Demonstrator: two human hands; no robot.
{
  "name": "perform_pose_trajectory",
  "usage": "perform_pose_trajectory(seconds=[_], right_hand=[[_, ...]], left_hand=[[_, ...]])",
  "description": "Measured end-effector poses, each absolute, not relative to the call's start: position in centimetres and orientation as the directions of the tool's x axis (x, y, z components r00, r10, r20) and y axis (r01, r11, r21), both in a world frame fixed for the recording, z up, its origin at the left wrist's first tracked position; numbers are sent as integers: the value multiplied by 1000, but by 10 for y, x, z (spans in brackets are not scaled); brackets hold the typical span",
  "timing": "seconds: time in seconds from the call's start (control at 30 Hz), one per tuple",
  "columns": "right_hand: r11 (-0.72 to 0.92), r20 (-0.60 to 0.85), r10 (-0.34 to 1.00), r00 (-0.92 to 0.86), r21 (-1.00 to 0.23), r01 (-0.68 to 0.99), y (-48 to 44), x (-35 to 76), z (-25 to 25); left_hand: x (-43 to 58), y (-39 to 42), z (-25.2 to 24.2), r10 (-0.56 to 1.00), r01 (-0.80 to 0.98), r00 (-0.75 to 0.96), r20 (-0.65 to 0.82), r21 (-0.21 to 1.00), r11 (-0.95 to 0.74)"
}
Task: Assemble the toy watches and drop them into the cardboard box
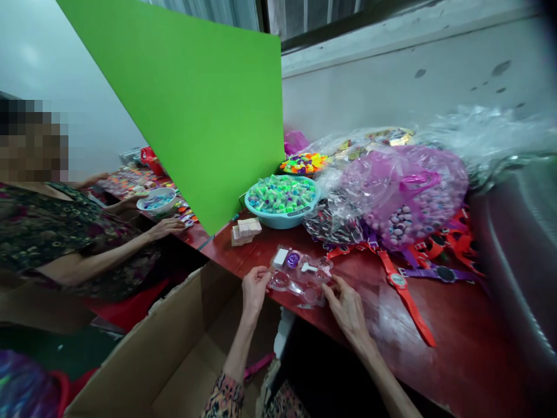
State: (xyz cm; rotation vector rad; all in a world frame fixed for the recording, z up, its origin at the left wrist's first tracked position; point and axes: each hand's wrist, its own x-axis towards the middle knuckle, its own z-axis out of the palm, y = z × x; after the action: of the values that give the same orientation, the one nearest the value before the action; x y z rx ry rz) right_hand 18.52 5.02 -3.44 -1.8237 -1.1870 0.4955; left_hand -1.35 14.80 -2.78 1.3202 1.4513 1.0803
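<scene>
A clear plastic blister tray lies on the red table near its front edge. It holds a white block, a purple round piece and a small white part in its pockets. My left hand grips the tray's left end with curled fingers. My right hand pinches its right end.
A blue bowl of green and blue pieces stands behind the tray, beside a green board and small white blocks. Bags of toys and red and purple toy watches lie right. An open cardboard box sits below left. Another person works at left.
</scene>
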Motion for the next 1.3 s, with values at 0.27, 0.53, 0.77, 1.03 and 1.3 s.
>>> perform_pose_trajectory(seconds=[0.27, 0.53, 0.77, 1.03, 1.3], right_hand=[[-230, 289, 765, 575, -712, 664, 14, 237, -32], [-537, 379, 735, 563, -182, 824, -17, 304, -50], [-406, 285, 795, 536, -406, 818, -41, 305, -54], [-526, 69, 718, 692, -596, 606, -40, 305, -29], [-435, 170, 657, 735, -711, 553, -49, 282, -2]], left_hand=[[-2, 162, -35, 997, 105, -65, -48, 993, 55], [0, 157, -34, 991, 39, -125, -45, 998, 50], [-1, 156, -29, 990, 28, -118, -77, 996, 81], [-2, 155, -25, 991, 81, -111, -70, 994, 80], [-5, 83, 13, 962, 208, -244, 123, 976, -72]])
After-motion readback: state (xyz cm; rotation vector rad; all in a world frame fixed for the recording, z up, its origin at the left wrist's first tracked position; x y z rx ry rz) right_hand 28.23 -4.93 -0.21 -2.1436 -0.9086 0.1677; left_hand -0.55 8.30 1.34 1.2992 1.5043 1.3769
